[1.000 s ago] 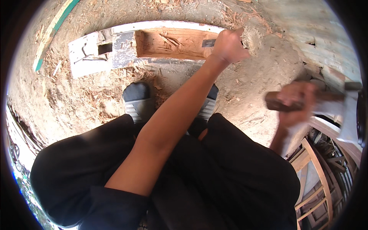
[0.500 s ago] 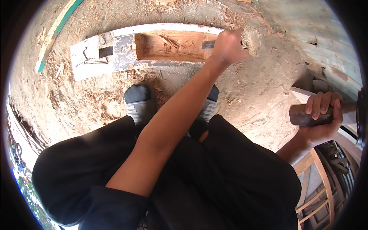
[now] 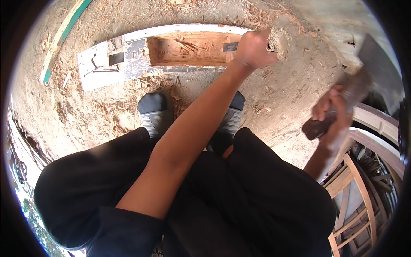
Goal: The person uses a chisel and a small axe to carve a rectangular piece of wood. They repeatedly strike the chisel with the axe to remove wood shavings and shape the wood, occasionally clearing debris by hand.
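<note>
A long wooden block [image 3: 102, 75] with flaking white and grey paint lies on the ground ahead of my feet. A long bare-wood recess [image 3: 188, 50] is cut into it, with splinters inside, and a smaller dark slot is at its left. My left hand [image 3: 253, 48] is closed around a chisel, its flat dark blade [image 3: 230, 46] reaching into the recess's right end. The frayed, mushroomed end of its handle [image 3: 280, 43] sticks out past my fist. Off to the right, my right hand [image 3: 332, 109] grips the dark wooden handle of a broad-bladed machete [image 3: 379, 60], blade tilted up; motion blurs it.
Wood shavings [image 3: 274, 19] litter the dirt ground. A green-edged wooden strip [image 3: 64, 38] lies at far left. Corrugated metal sheeting [image 3: 325, 25] stands at upper right, with wooden frames [image 3: 364, 192] below it. My sandalled feet [image 3: 156, 115] are close to the block.
My right hand has moved left and slightly up, swinging the machete so its blade now shows pointing up and right. My left hand and the chisel have stayed nearly in place.
</note>
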Action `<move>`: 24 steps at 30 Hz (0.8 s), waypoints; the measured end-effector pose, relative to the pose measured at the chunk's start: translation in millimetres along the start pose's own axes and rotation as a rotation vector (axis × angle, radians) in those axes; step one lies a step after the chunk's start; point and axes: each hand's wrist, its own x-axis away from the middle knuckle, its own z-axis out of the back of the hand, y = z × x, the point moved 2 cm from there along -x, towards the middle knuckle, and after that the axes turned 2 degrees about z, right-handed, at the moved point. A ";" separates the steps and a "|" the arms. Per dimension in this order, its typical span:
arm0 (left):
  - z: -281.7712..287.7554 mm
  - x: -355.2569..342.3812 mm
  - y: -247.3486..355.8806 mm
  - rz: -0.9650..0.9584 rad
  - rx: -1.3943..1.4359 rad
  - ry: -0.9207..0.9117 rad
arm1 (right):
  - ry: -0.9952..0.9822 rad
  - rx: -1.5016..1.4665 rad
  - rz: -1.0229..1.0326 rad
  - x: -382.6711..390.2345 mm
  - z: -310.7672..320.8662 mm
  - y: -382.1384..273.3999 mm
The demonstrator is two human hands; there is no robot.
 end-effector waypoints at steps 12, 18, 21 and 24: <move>2.2 7.8 3.0 -0.008 -0.047 -0.087 | -0.112 0.020 -0.334 29.2 -14.9 63.4; 2.2 2.8 2.1 -0.204 0.059 0.036 | 0.055 -0.113 -0.307 20.7 10.6 62.2; 1.1 -3.0 -1.1 -0.210 0.033 0.060 | 0.093 -0.098 -0.297 19.1 23.9 58.4; 6.8 -5.7 -5.8 -0.199 0.036 0.085 | 0.089 -0.111 -0.304 18.0 24.8 56.4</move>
